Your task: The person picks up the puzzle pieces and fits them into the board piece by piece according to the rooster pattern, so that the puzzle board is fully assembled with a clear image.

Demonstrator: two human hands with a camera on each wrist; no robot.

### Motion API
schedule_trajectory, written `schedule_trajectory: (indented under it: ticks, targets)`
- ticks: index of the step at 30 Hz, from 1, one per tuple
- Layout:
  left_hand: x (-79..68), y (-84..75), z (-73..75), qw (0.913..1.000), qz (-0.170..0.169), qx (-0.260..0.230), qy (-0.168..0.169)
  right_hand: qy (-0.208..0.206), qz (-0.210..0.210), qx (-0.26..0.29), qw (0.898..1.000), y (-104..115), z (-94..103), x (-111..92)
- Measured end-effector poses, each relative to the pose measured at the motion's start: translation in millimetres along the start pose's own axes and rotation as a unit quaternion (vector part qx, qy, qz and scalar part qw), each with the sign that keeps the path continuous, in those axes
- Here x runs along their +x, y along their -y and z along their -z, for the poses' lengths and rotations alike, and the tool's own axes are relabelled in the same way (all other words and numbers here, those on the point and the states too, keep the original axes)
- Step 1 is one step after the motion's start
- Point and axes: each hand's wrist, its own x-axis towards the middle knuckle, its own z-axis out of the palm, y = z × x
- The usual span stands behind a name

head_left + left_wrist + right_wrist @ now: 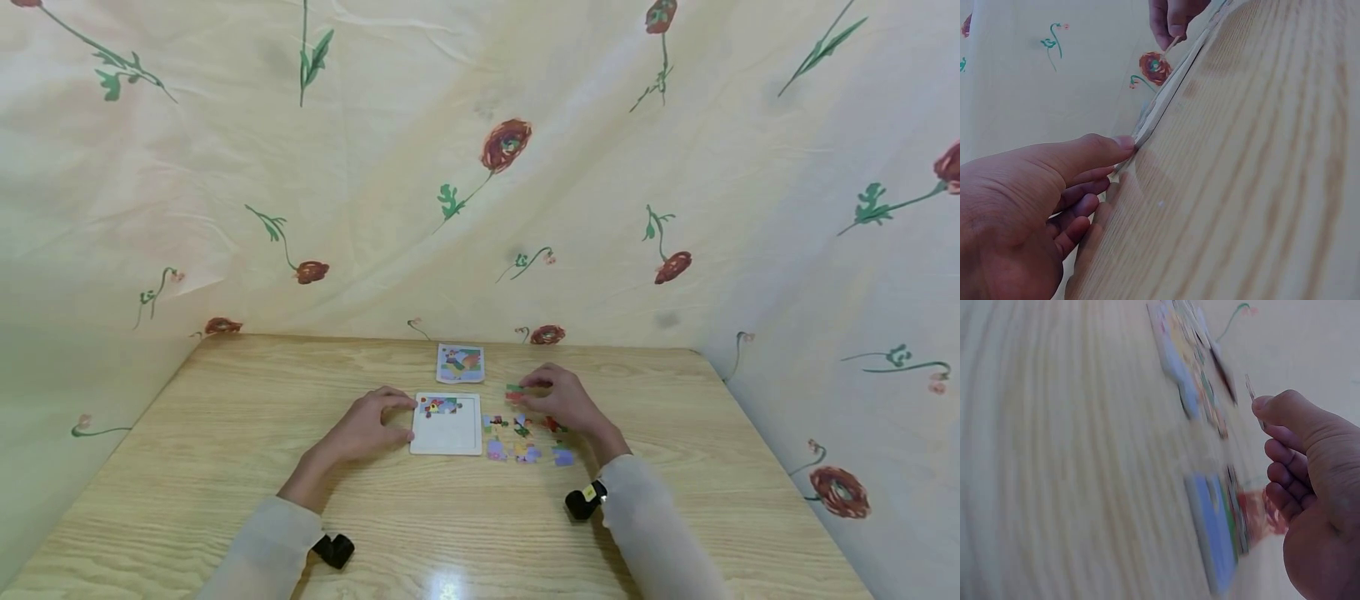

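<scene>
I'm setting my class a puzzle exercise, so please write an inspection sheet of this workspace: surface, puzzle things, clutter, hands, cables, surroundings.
Surface: wood-grain table, glare at the near edge.
Puzzle things: white tray, partly filled at its far side; loose pieces to its right; picture card beyond it.
Clutter: nothing seen.
Hands: left hand touches the tray's left edge; right hand pinches a green-and-red piece.
Cables: nothing seen.
Surroundings: flower-patterned cloth behind and at both sides.
</scene>
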Motion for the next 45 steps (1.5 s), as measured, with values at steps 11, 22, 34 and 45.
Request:
schedule_trajectory:
  ticks: [11,22,34,45]
  targets:
    - [0.4,0.4,-1.4,1.0,0.001,-0.006,0.002,0.026,0.009,0.004,1.0,17.9,-22.1,12.4]
    - [-2.6,0.1,2.2,1.0,0.009,0.002,-0.001,0.059,0.013,0.022,0.998,33.3,-44.3,20.5]
    - [0.6,1.0,-0.1,0.9999,0.003,0.01,-0.001,0.061,0.014,0.023,0.998,35.7,-57.6,25.6]
    - [1.8,1.5,-0.1,1.0,0.001,0.009,-0.002,0.063,0.016,0.017,0.998,34.0,-59.4,27.9]
